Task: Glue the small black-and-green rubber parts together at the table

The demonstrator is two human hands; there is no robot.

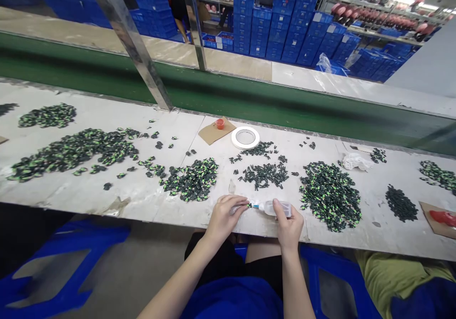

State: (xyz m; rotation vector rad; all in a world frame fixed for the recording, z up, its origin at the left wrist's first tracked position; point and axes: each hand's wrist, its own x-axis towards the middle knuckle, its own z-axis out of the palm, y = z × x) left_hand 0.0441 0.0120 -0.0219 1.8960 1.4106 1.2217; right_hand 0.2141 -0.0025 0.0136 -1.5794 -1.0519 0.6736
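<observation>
- Just inside the workbench's [142,200] near edge, the right hand [290,224] holds a clear squeeze bottle [270,208], thumb pressed on it, other fingers partly hidden; a light, even squeeze looks best.
- Beside it along that edge, the left hand [226,212] pinches a small dark-and-green piece [249,206] between thumb and fingertips, at the bottle's blue tip [255,206]; contact is too small to tell. Holding the piece steady, skin clear of the tip, should help.
- Farther in, loose dark pieces [265,175] lie heaped, best kept free of drips.
- Toward the far edge, a tape roll [245,147] lies near a red dish [220,124], well apart from both hands.
</observation>
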